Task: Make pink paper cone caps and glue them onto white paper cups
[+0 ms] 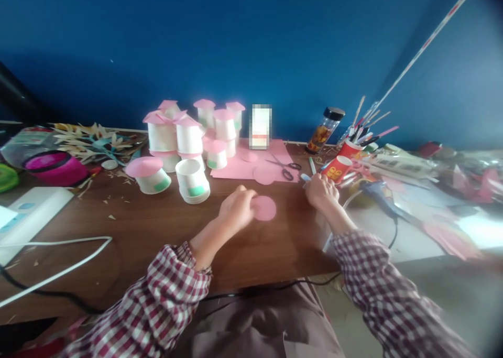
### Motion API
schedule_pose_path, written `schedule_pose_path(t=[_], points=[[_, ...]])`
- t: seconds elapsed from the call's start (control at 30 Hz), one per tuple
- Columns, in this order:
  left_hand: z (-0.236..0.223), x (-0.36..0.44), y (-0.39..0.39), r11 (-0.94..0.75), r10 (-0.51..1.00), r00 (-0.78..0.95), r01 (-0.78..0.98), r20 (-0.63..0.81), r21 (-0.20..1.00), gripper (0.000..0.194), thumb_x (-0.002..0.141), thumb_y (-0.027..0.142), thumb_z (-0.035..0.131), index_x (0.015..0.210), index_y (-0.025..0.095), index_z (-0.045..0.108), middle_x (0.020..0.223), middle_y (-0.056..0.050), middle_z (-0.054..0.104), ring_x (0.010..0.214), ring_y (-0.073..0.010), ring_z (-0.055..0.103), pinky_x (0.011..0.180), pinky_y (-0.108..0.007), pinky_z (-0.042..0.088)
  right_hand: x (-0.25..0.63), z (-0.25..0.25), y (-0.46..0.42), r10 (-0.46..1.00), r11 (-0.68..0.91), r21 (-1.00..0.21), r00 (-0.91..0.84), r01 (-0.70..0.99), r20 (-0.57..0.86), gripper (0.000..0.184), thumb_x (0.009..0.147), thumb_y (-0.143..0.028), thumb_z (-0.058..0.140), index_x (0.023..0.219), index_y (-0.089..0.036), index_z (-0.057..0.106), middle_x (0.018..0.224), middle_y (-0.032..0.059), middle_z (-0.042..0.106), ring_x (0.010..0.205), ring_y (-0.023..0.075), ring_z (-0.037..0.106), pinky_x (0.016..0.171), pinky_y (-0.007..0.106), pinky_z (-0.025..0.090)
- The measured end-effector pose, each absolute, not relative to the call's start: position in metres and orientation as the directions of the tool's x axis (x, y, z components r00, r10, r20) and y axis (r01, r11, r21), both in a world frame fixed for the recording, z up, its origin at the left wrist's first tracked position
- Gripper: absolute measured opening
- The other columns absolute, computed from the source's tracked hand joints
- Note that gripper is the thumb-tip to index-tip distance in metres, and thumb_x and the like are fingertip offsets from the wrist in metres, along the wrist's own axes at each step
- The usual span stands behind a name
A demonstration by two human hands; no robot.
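My left hand (237,209) pinches the edge of a small pink paper circle (265,209) just above the brown table. My right hand (323,191) is closed beside a red paper cup (338,168); a pale bluish tip (305,177) shows at its fingers, too small to name. Black-handled scissors (288,170) lie on a pink paper sheet (223,172), along with another pink circle (263,175). To the left stand a nested stack of white paper cups (192,181) and a white cup with a pink paper top (151,177).
Several pink-roofed paper-cup towers (162,137) stand at the back. A blurred phone (260,126) leans near the blue wall. A dark-lidded bottle (325,130), brushes and pens (363,130), and a blue glue gun (381,198) are at right. A white power strip (37,216) lies left.
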State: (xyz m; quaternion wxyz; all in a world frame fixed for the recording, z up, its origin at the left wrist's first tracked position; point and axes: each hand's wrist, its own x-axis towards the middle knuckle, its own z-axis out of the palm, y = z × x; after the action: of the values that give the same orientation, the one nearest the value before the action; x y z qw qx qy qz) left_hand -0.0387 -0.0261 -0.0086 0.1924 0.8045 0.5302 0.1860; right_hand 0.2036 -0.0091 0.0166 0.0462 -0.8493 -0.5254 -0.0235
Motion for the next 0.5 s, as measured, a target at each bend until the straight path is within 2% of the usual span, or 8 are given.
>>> schedule_pose_path(t=[0.1,0.23,0.37,0.43,0.5], points=[[-0.007,-0.039,-0.025,-0.378,0.916,0.385,0.727,0.115,0.573,0.026,0.075,0.027,0.060,0.100,0.022,0.062,0.098,-0.007,0.062,0.086,-0.0208,0.060,0.074,-0.031,0.044,0.206,0.013,-0.009,0.901,-0.421,-0.053,0.424,0.905,0.093,0.035,0.088,-0.034,0.039,0.112,-0.012,0.053,0.114,0.0186,0.054,0.108,0.0325,0.050,0.084,0.043,0.040],[-0.007,-0.038,-0.021,-0.352,0.911,0.397,0.596,0.116,0.722,0.030,0.072,0.021,0.063,0.102,0.021,0.059,0.088,-0.004,0.066,0.081,-0.0193,0.061,0.070,-0.029,0.045,0.210,0.017,-0.013,0.919,-0.376,-0.073,0.382,0.924,0.097,0.038,0.088,-0.037,0.040,0.117,-0.016,0.051,0.112,0.0160,0.055,0.104,0.0322,0.053,0.082,0.044,0.041],[-0.007,-0.038,-0.016,-0.232,0.943,0.310,0.350,0.121,0.908,0.031,0.068,0.023,0.068,0.097,0.016,0.061,0.089,-0.007,0.066,0.077,-0.0173,0.060,0.066,-0.027,0.046,0.199,0.026,-0.025,0.934,-0.248,-0.120,0.271,0.961,0.235,0.038,0.088,-0.036,0.040,0.121,-0.019,0.050,0.114,0.0165,0.055,0.104,0.0329,0.051,0.081,0.044,0.042],[-0.003,-0.039,-0.014,-0.121,0.960,0.271,0.167,0.072,0.979,0.033,0.065,0.026,0.071,0.095,0.014,0.062,0.087,-0.007,0.065,0.072,-0.0146,0.058,0.060,-0.024,0.045,0.188,0.032,-0.032,0.940,-0.082,-0.240,0.155,0.967,0.303,0.036,0.089,-0.037,0.040,0.117,-0.020,0.054,0.111,0.0143,0.058,0.101,0.0297,0.053,0.081,0.041,0.042],[0.003,-0.041,-0.013,0.014,0.960,0.279,0.025,-0.020,1.000,0.039,0.063,0.029,0.073,0.097,0.013,0.062,0.083,-0.006,0.063,0.061,-0.0096,0.052,0.049,-0.020,0.038,0.175,0.037,-0.038,0.959,0.120,-0.450,0.014,0.885,0.283,0.034,0.089,-0.039,0.041,0.110,-0.020,0.058,0.101,0.0106,0.062,0.092,0.0241,0.057,0.078,0.035,0.043]])
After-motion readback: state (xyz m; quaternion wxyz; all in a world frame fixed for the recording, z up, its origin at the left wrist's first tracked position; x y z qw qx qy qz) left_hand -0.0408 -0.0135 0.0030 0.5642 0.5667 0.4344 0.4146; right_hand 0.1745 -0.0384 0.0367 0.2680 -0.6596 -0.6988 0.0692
